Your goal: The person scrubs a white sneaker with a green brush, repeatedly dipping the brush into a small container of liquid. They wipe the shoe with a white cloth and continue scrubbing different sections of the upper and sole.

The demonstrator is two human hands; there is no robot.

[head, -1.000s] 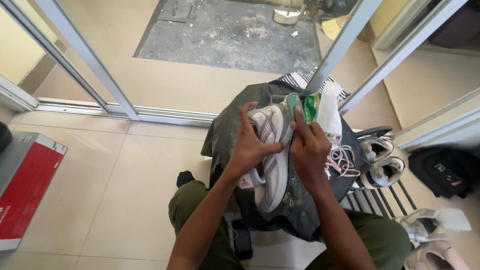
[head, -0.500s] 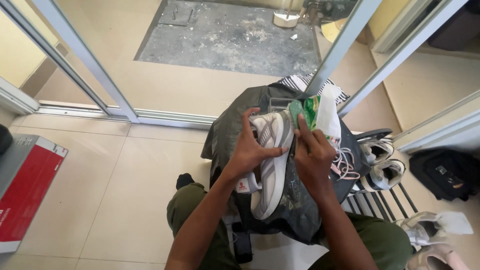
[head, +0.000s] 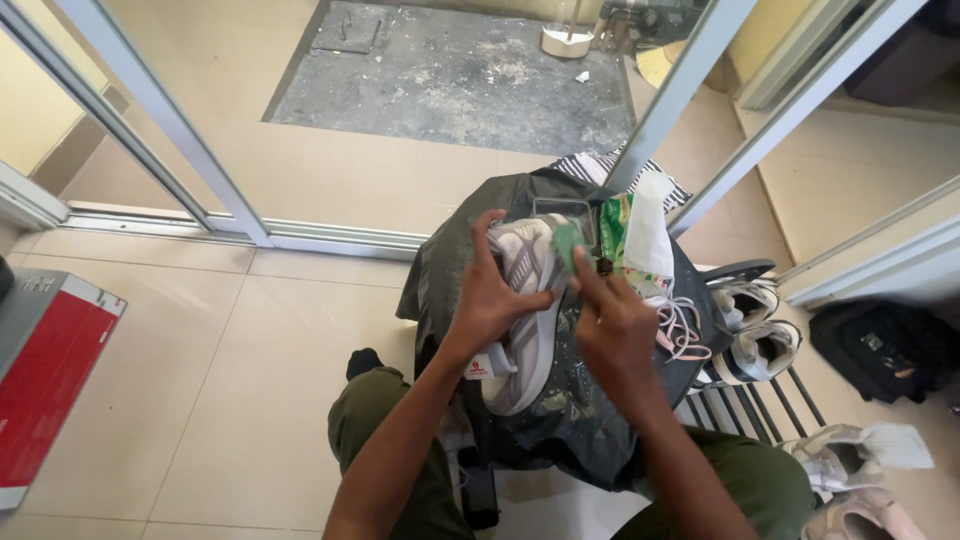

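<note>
- The person's olive-green trousers (head: 740, 480) fill the near edge, knees apart, with a dark plastic sheet (head: 560, 400) draped over the lap, its surface flecked with pale spatter.
- A grey and white sneaker (head: 525, 330) lies on that sheet at the middle of the scene, heel toward the person, toe pointing far; it has wavy grey side panels and a pale sole rim, and a small red and white tag shows at its near end.
- The left hand (head: 490, 295) clasps the sneaker from the left, fingers spread and curled over its upper.
- The right hand (head: 615, 330) is just right of the shoe, fingertips pressed together, pinching a small green pad (head: 567, 243) against the shoe's toe end.
- Pale pink laces (head: 685, 325) lie loose on the sheet to the right.
- Just beyond the right hand stands a green and white pouch (head: 630, 235), open at the top, with a white sheet sticking up out of it.
- Right of the lap, white sneakers with dark stripes (head: 750, 330) sit on a dark slatted rack (head: 750, 410); what else it holds is hard to tell.
- At the left edge sits a red and grey box (head: 45, 380), closed.
- Farther off, a white cup (head: 567, 38) holds a stick.
</note>
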